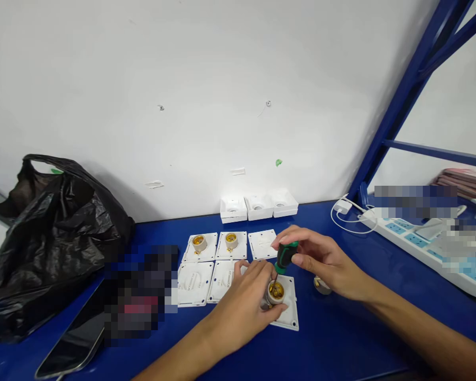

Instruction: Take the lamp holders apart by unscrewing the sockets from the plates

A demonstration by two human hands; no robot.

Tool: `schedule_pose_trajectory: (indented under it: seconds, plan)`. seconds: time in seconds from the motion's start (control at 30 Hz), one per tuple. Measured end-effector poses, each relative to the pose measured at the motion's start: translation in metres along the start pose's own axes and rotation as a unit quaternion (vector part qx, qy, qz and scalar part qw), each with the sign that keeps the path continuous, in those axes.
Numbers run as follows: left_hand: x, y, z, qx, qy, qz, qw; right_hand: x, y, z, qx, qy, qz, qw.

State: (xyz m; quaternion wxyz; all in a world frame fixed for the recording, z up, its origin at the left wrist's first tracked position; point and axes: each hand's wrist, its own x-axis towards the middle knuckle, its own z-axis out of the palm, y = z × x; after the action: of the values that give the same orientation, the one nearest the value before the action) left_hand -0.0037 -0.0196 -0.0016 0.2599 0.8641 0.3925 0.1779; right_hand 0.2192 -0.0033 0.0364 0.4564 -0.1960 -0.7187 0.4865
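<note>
My right hand [317,256] is closed around the green and black handle of a small screwdriver [286,256]. Its shaft points down into a round lamp socket [276,291] with a brass-coloured inside. That socket sits on a white square plate [289,312]. My left hand [248,296] grips the socket from the left, thumb at its front edge. Behind my hands, two plates carry sockets, a left one [199,243] and a right one [231,241]. Several bare white plates [190,283] lie beside them, one partly under my left hand. Another loose socket [322,286] rests below my right hand.
Three white square covers [258,207] stand against the wall. On the left are a black plastic bag [63,227] and a phone [73,338]. A white power strip [428,248] with cables lies right on the blue table [341,338], near a blue metal frame [396,106].
</note>
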Motion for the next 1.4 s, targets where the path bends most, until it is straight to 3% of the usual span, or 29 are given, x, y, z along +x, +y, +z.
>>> schedule_pose_trajectory:
  seconds: [0.1,0.27,0.37,0.47,0.53,0.63,0.77,0.9,1.03,1.17,1.3,1.4]
  plan:
    - [0.0,0.002,0.005,0.017,0.013,-0.001,1.0,-0.002,-0.001,0.003,0.0,-0.034,-0.005,0.999]
    - [0.0,0.0,0.01,0.024,0.033,-0.005,0.999,-0.005,-0.005,0.01,-0.003,-0.013,-0.021,1.0]
    - [0.0,-0.001,0.005,0.004,0.015,-0.006,1.0,-0.007,-0.005,0.01,-0.002,-0.028,-0.001,1.0]
    - [-0.001,-0.001,-0.005,-0.015,-0.028,0.001,1.0,-0.006,-0.005,0.007,-0.009,0.022,-0.028,0.999]
    - [-0.001,-0.001,-0.01,-0.018,-0.044,0.007,0.999,-0.005,-0.007,0.005,-0.007,0.022,-0.02,1.0]
    - [-0.001,-0.001,-0.013,-0.02,-0.048,0.011,0.999,-0.002,-0.01,0.002,0.007,-0.025,0.014,1.0]
    - [0.0,-0.002,-0.015,-0.029,-0.05,0.015,0.998,-0.002,-0.011,0.003,0.006,0.012,-0.018,1.0]
    - [-0.001,-0.004,-0.018,-0.032,-0.042,0.002,0.999,-0.005,-0.011,0.004,-0.005,-0.029,0.013,0.999]
    - [-0.002,-0.009,-0.018,-0.034,-0.047,0.008,0.998,-0.006,-0.009,0.007,-0.036,0.027,-0.025,0.999]
    - [-0.002,-0.017,-0.016,-0.045,-0.039,0.014,0.998,-0.005,-0.004,0.006,-0.027,0.003,0.009,1.0]
    - [-0.002,-0.019,-0.016,-0.066,-0.039,0.019,0.997,-0.003,0.0,0.004,-0.044,0.067,-0.002,0.997]
    - [-0.003,-0.019,-0.017,-0.092,-0.042,0.017,0.995,-0.001,0.001,0.002,-0.006,0.048,0.023,0.999]
